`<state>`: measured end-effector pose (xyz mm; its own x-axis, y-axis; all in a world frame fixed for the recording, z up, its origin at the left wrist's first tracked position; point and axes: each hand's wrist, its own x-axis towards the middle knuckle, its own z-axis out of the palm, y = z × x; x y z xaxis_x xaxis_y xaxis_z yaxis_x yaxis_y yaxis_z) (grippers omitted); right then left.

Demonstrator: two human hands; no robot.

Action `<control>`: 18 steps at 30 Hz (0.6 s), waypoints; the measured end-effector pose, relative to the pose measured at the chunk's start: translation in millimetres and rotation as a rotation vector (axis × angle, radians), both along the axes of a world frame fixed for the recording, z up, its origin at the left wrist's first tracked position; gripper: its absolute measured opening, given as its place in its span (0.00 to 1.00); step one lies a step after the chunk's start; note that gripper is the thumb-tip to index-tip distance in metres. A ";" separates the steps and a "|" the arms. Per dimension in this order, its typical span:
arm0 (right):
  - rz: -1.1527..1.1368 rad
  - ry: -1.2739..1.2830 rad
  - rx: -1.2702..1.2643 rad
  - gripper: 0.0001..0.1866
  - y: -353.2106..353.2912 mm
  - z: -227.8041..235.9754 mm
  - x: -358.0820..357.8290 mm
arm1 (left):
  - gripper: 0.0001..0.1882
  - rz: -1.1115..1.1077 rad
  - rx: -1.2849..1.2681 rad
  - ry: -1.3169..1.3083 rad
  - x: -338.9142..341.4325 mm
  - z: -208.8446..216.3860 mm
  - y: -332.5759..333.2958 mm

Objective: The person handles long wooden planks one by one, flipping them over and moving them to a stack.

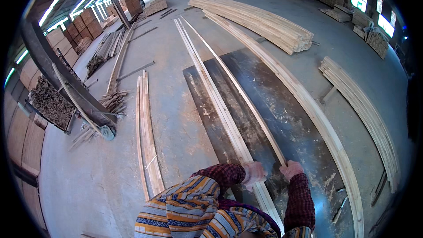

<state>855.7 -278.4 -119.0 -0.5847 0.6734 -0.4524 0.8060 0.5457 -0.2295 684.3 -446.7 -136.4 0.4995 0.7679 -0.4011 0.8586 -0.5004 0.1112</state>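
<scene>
Being held near its close end by the right hand [292,169], a slim strip [238,84] is stretched away over a dark sheet [255,79], just right of the pale boards [219,99]. The right fingers are curled around the strip; the left hand [254,175] is laid on the boards, though whether its fingers grip cannot be told. Strip handling is seemingly in hand; a firm, level hold seems called for. No brand, label or writing can be read.

Narrow wooden strip [248,99]: long, pale, gripped at its near end. Long pale boards [226,119]: side by side, left of the strip.
</scene>
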 end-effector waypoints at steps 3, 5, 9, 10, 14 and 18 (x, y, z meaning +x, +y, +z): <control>0.186 -0.083 0.057 0.23 -22.4 -30.6 26.4 | 0.37 -0.009 -0.015 -0.015 3.6 -1.5 -2.9; 0.274 -0.013 0.063 0.22 -44.2 -45.8 63.2 | 0.37 -0.024 0.011 -0.013 2.2 0.7 1.6; -0.052 0.096 -0.077 0.24 -105.7 1.1 133.9 | 0.38 -0.070 0.012 0.015 2.1 8.0 2.1; -0.037 0.039 -0.056 0.25 -109.1 -4.2 154.4 | 0.37 -0.047 -0.021 0.059 4.3 19.2 0.5; -0.013 -0.180 -0.069 0.23 -114.9 -18.6 236.3 | 0.38 -0.053 -0.037 0.093 2.7 14.4 0.8; -0.137 -0.023 0.017 0.18 -141.1 -16.4 281.7 | 0.41 0.017 -0.139 0.092 3.9 14.0 -3.0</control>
